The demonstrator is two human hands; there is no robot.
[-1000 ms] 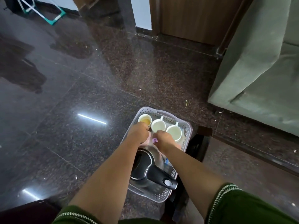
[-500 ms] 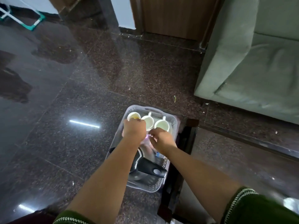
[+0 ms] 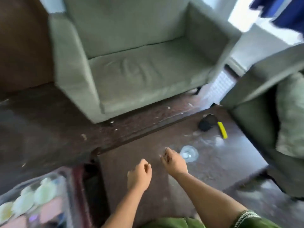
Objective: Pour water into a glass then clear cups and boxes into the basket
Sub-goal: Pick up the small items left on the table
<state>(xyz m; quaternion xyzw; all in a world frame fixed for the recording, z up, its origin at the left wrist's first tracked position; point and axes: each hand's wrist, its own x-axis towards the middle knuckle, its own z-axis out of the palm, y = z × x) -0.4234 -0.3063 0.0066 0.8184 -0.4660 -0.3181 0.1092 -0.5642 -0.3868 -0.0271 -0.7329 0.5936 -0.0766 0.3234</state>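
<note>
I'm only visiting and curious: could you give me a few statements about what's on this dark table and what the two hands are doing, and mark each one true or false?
1. Both hands are bare and hold nothing. True: the left hand and right hand hang over the table with loosely curled fingers.
2. The glass is in the right hand. False: it stands on the table just beyond that hand.
3. A yellow object lies on the table's far side beside a black object. True.
4. The basket sits on the sofa. False: it is low at the left, beside the table, with pale cups in it.
5. The left hand rests in the basket. False: it is over the table.
</note>
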